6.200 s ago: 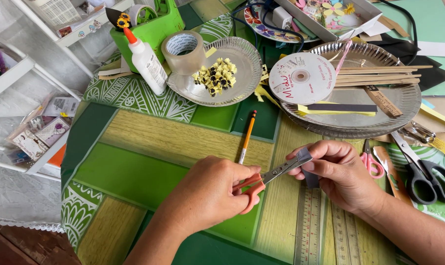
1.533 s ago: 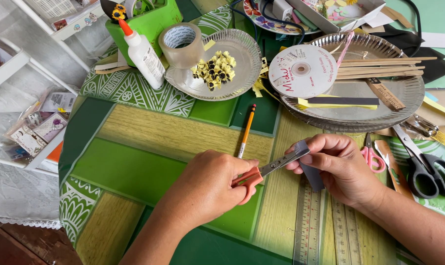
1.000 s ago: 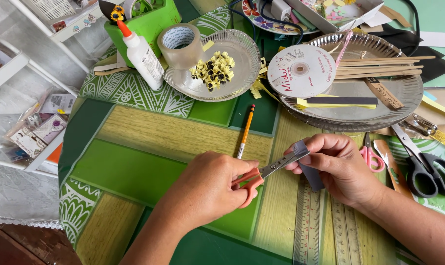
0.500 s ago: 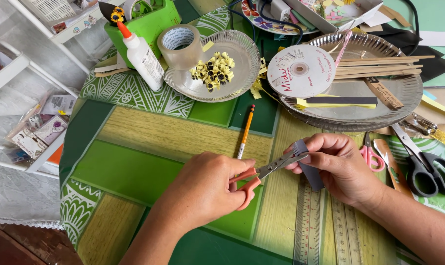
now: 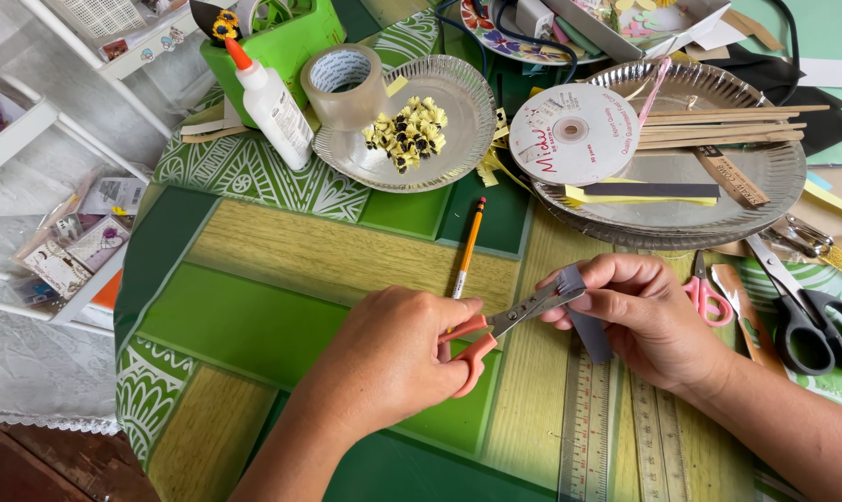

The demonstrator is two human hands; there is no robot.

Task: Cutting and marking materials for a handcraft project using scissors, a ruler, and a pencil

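We see the left hand [image 5: 384,358] closed on the orange handles of small scissors [image 5: 505,325], whose blades reach the upper end of a dark grey paper strip [image 5: 588,321]. The right hand [image 5: 644,311] pinches that strip between thumb and fingers, above two rulers [image 5: 625,437] lying on the green and yellow desk [image 5: 282,279]. A pencil [image 5: 466,249] lies just beyond the left hand. Farther back we note a glue bottle [image 5: 270,102], a tape roll [image 5: 344,85], a plate of small yellow paper flowers [image 5: 408,132] and a foil tray [image 5: 718,200]. Black scissors [image 5: 811,316] rest at the right.
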